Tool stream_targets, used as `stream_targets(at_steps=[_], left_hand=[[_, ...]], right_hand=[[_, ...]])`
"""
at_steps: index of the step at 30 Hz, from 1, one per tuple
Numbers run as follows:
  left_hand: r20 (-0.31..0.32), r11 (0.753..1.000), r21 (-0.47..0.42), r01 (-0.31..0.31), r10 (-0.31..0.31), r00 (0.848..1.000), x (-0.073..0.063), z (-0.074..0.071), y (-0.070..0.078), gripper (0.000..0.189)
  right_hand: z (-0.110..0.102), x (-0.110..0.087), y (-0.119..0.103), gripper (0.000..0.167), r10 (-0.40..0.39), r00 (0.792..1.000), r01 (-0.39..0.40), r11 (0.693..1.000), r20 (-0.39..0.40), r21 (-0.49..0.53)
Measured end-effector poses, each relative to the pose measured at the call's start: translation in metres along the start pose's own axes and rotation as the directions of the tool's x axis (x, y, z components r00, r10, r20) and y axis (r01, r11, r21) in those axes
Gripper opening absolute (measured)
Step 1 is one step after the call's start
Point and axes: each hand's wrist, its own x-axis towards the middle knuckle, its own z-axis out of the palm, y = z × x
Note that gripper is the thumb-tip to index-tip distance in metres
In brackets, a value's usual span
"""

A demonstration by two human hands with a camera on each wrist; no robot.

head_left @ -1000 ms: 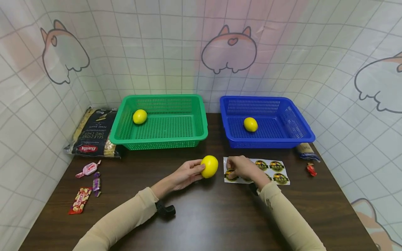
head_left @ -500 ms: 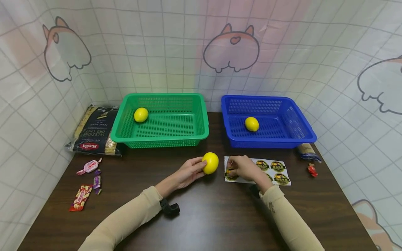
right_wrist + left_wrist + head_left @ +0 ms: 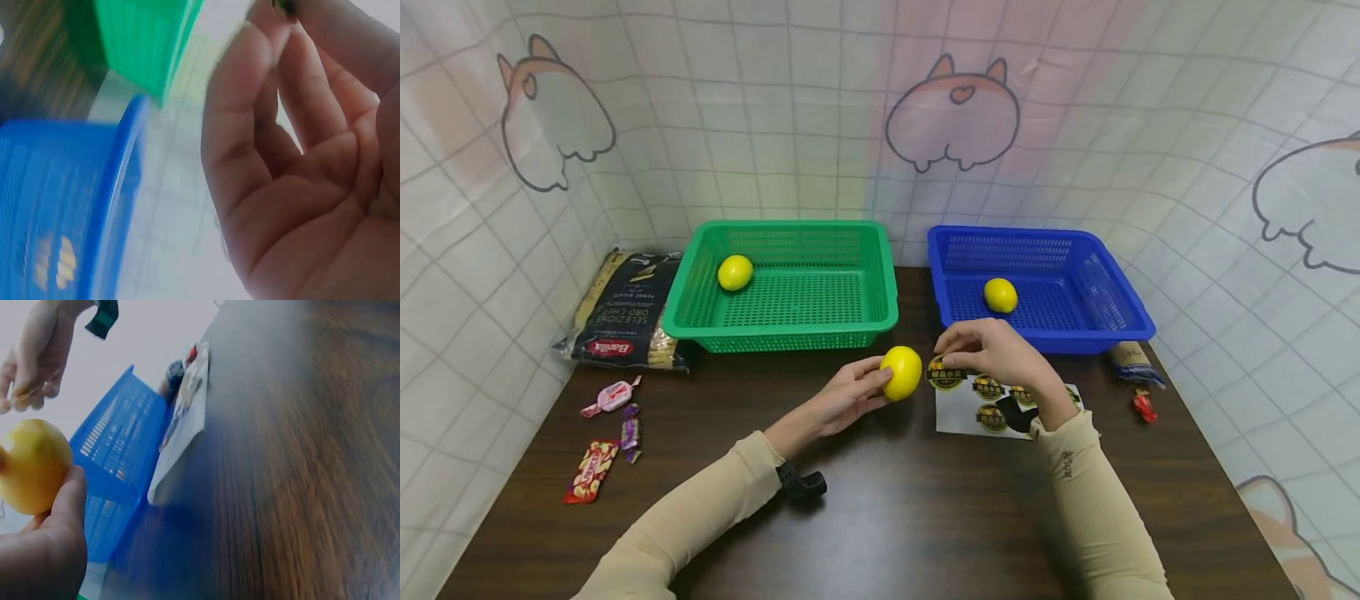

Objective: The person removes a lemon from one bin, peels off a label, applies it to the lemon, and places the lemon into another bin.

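Along the far side of the bench (image 3: 880,525) stand a green basket (image 3: 805,304) and, to its right, a smaller blue basket (image 3: 1063,304), each with a lemon inside, while a white sticker sheet (image 3: 957,414) lies in front of the blue one. Of the two hands, the left hand (image 3: 842,396) grasps a yellow lemon (image 3: 902,372) above the bench, in front of the gap between the baskets, and the right hand (image 3: 1003,354) pinches a round black-and-gold sticker (image 3: 946,377) just beside it.

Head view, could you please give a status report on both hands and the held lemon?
Left hand holding lemon. Right hand pinching sticker, off the sheet. Sticker apart from lemon; nothing visible between them.
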Motion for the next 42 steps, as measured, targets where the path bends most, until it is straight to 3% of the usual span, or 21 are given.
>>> stream_targets(at_steps=[8,19,26,32,36,42], left_hand=[[-0.013,1.0,-0.012,0.013,-0.013,1.0,0.002,0.012,-0.004,0.064],[-0.058,0.998,-0.048,-0.046,0.044,0.997,0.002,0.018,-0.006,0.06],[-0.102,0.999,-0.022,-0.04,0.038,0.994,0.001,0.015,-0.01,0.059],[-0.04,0.999,-0.009,-0.046,0.045,0.998,-0.005,0.011,-0.007,0.058],[0.007,1.0,-0.018,-0.016,0.016,1.0,-0.008,0.011,-0.002,0.057],[-0.029,1.0,-0.003,0.021,-0.021,0.999,-0.007,0.014,0.0,0.059]], right_hand=[[0.014,0.016,-0.001,0.016,-0.026,0.999,0.03,0.977,-0.021,0.212],[0.034,0.017,0.003,0.019,0.077,0.992,-0.043,0.951,-0.1,0.305],[0.046,0.018,0.005,0.014,0.091,0.985,-0.054,0.97,-0.15,0.238],[0.056,0.02,0.006,0.015,0.082,0.978,-0.041,0.977,-0.19,0.209],[0.061,0.022,0.004,0.017,0.074,0.978,-0.034,0.98,-0.196,0.198],[0.065,0.025,0.0,0.016,0.062,0.974,-0.027,0.987,-0.218,0.16]])
